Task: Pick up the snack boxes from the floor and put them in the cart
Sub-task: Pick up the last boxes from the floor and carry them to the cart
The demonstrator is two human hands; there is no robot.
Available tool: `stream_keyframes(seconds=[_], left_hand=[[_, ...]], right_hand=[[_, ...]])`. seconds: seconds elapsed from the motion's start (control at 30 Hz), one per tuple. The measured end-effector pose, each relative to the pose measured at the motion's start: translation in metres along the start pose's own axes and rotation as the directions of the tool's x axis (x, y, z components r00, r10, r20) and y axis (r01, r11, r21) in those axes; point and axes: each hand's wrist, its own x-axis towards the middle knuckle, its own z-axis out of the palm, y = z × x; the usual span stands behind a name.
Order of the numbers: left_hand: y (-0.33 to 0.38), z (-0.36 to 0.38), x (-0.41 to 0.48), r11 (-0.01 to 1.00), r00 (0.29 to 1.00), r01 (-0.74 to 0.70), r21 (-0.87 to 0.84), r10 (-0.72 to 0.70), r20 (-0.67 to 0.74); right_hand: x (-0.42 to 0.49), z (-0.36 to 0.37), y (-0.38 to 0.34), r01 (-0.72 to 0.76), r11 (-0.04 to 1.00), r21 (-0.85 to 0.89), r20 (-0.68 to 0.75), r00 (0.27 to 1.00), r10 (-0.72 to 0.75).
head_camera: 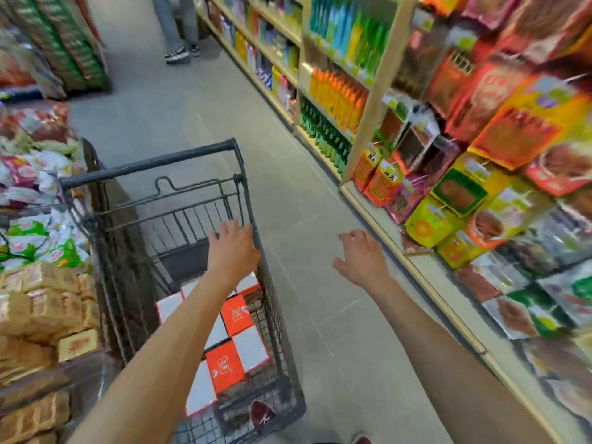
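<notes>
A dark wire cart point(253, 200) stands in the aisle in front of me. Several orange-and-white snack boxes point(235, 315) lie inside its basket. My left hand point(232, 248) reaches over the basket with fingers spread, close to the cart's right rim, holding nothing. My right hand point(360, 257) hovers open over the grey floor to the right of the cart, empty. No snack box shows on the visible floor.
Shelves of colourful snack boxes and packets point(448, 200) line the right side, with drink bottles point(339, 94) farther back. Bins of wrapped snacks point(45, 302) crowd the left. A person's legs and shoes point(179, 52) stand at the far end of the aisle.
</notes>
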Motion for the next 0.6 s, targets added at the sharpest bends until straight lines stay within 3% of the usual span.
stream_keyframes(seconds=[0.33,0.6], left_hand=[[0.215,-0.046,0.003,0.964,0.960,-0.264,0.043,0.267,-0.083],[0.408,-0.069,-0.036,0.848,0.833,-0.526,0.057,0.528,-0.165]], right_hand=[[-0.091,-0.053,0.194,-0.266,0.964,0.008,-0.141,0.954,0.265],[-0.196,-0.076,0.351,-0.419,0.905,0.075,-0.197,0.883,0.425]])
